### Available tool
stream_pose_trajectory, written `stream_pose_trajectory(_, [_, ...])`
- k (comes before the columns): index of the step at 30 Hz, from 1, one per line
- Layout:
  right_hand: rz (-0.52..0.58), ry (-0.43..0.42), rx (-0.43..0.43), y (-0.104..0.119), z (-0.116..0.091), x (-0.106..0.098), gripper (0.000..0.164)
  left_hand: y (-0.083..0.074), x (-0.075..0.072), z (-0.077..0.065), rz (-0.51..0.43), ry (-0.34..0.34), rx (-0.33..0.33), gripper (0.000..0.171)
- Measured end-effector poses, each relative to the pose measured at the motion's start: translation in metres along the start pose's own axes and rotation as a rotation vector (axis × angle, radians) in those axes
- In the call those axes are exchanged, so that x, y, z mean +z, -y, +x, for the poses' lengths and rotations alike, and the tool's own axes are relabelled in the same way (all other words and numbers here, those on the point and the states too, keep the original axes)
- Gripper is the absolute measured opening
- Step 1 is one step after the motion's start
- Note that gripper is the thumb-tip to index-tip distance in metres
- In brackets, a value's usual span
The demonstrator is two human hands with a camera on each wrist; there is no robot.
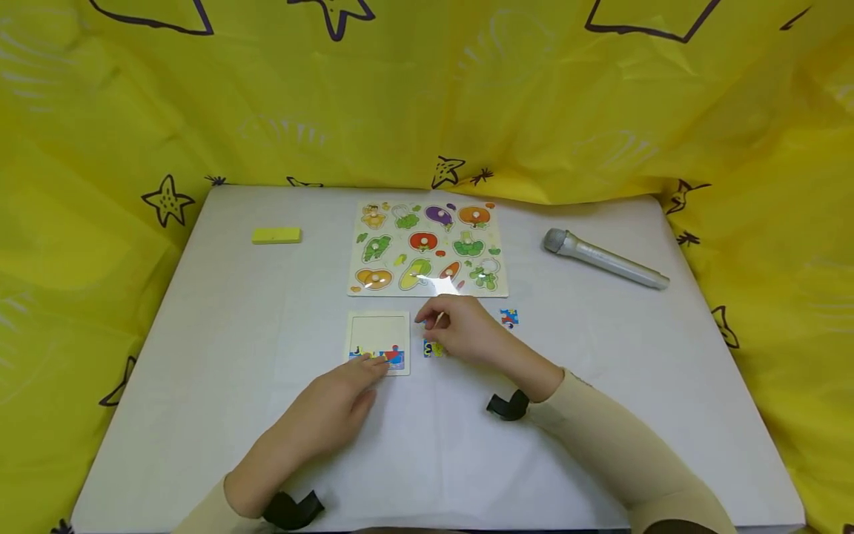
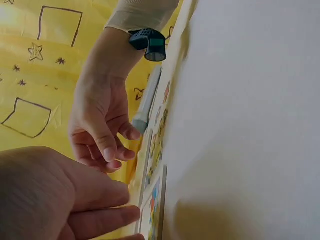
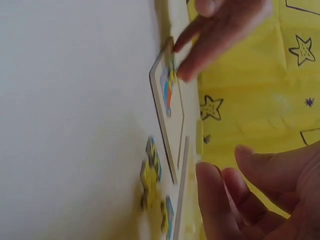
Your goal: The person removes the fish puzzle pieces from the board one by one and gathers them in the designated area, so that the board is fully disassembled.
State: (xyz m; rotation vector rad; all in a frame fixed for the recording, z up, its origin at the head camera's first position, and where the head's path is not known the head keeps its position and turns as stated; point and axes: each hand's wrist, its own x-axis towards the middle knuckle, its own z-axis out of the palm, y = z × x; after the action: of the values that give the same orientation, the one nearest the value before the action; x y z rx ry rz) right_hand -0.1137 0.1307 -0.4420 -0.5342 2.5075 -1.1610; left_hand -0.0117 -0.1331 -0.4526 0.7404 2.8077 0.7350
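Observation:
A small square jigsaw tray (image 1: 378, 331) lies on the table, with a few joined colourful pieces (image 1: 396, 358) along its near edge. My left hand (image 1: 330, 408) reaches over that edge with fingers extended, the fingertips right at the joined pieces. Just right of the tray, my right hand (image 1: 463, 326) hovers above loose jigsaw pieces (image 3: 149, 177), partly covering them in the head view. Its fingers are loosely bent, and a gap shows between thumb and forefinger in the right wrist view, with nothing held there. Another loose jigsaw piece (image 1: 509, 317) lies beyond the right wrist.
Behind the tray lies a vegetable peg puzzle board (image 1: 352, 252). A silver microphone (image 1: 607, 259) rests at the back right, a yellow block (image 1: 276, 236) at the back left. Yellow patterned cloth (image 1: 400, 96) hangs around the white table (image 1: 200, 356).

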Motion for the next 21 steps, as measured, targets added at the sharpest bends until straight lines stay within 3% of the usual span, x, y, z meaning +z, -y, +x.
stream_pose_trajectory(3, [0.064,0.043,-0.007,0.007,0.009,0.011,0.019,0.009,-0.004,0.001,-0.011,-0.076,0.009,0.040])
stream_pose_trajectory(6, [0.162,0.098,0.018,0.014,0.018,0.023,0.020,0.019,-0.010,0.003,0.015,-0.092,-0.027,0.042])
stream_pose_trajectory(13, [0.269,0.214,0.055,0.030,0.038,0.053,0.030,0.043,-0.020,0.002,0.140,0.021,-0.207,0.063])
stream_pose_trajectory(21, [0.174,0.257,0.047,0.036,0.049,0.074,0.029,0.052,-0.019,0.001,0.156,0.055,-0.215,0.061])
